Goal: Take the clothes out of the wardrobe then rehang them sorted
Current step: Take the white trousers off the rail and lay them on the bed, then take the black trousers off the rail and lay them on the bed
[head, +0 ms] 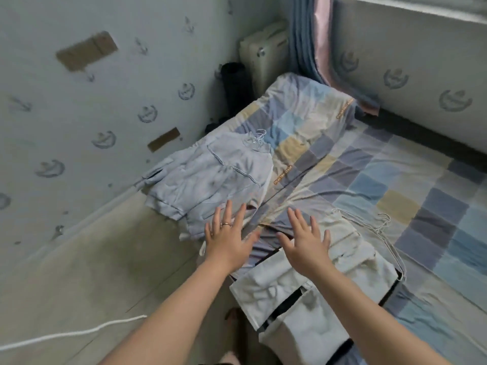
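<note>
I see a bed [434, 206] under a blue-and-beige checked sheet [355, 185], with a pale blue garment [210, 175] on a wire hanger [257, 137] at its left edge, a white garment [276, 280] nearer me, and a bunched checked quilt [303, 106] at the far end.

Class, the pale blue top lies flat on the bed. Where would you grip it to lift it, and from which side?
Probably the hanger hook poking out at the far end of the blue top. Reach in from above: the hook lies clear of the cloth, so lifting it should carry the whole garment.
</note>
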The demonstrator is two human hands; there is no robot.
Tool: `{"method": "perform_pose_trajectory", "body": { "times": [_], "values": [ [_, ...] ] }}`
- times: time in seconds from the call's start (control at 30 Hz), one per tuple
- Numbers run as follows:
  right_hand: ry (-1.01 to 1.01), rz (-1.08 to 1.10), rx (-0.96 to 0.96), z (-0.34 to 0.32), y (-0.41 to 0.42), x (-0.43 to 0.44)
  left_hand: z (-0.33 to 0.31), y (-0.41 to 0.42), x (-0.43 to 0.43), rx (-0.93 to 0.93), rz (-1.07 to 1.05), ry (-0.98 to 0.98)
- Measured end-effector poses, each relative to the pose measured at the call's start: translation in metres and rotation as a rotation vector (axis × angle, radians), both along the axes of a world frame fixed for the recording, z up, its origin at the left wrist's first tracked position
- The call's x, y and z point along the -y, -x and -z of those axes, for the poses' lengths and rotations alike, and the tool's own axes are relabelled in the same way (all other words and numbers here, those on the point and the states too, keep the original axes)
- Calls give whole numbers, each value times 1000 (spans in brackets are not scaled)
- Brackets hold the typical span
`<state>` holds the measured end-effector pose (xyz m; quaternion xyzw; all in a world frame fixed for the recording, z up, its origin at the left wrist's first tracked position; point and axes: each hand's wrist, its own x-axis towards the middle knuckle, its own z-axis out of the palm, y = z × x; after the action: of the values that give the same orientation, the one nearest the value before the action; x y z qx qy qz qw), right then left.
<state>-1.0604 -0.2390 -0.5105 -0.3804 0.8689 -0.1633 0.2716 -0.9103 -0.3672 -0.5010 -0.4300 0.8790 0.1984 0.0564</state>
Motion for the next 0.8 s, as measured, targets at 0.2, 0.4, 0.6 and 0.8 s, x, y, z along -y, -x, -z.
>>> {"method": "perform_pose_trajectory", "body": {
  "times": [0.2,0.4,0.6,0.8],
  "values": [
    [35,-320,-68,-9,-82,37,-6,-107,-7,-42,-335,3],
    [107,-686,-156,-28,-191,73,-20,-239,-24,-52,-656,94],
    [225,-972,-170,-57,-336,98,-46,-389,-58,-80,-944,211],
    [431,-1303,-225,-113,-505,102,-93,-554,-112,-48,-1122,363]
  ]
}}
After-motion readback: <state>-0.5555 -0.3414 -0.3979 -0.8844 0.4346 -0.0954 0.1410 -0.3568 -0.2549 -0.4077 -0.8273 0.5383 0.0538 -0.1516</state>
